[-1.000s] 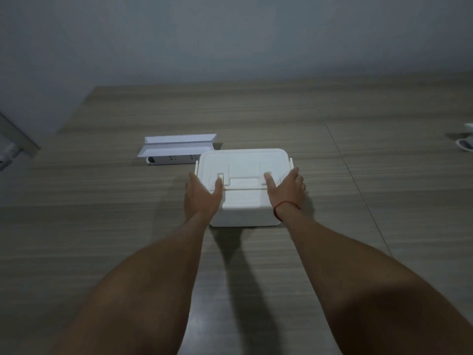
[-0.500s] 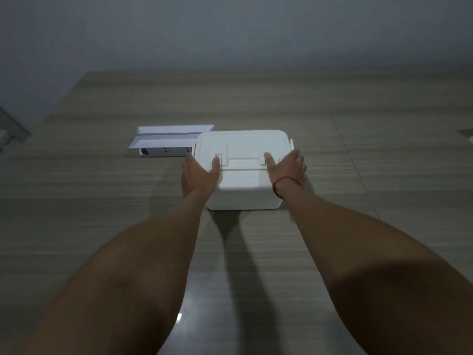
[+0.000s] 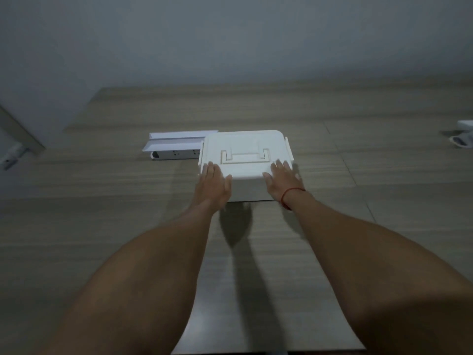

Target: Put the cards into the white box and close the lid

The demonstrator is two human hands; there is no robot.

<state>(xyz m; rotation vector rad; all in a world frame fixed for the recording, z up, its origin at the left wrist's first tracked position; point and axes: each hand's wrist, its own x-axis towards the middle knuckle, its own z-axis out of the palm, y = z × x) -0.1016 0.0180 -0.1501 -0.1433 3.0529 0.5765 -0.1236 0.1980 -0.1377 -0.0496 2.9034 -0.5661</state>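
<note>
My wood-grain table (image 3: 102, 213) carries the lidded white plastic box (image 3: 245, 155) and, touching it, a white power strip (image 3: 175, 154).
</note>
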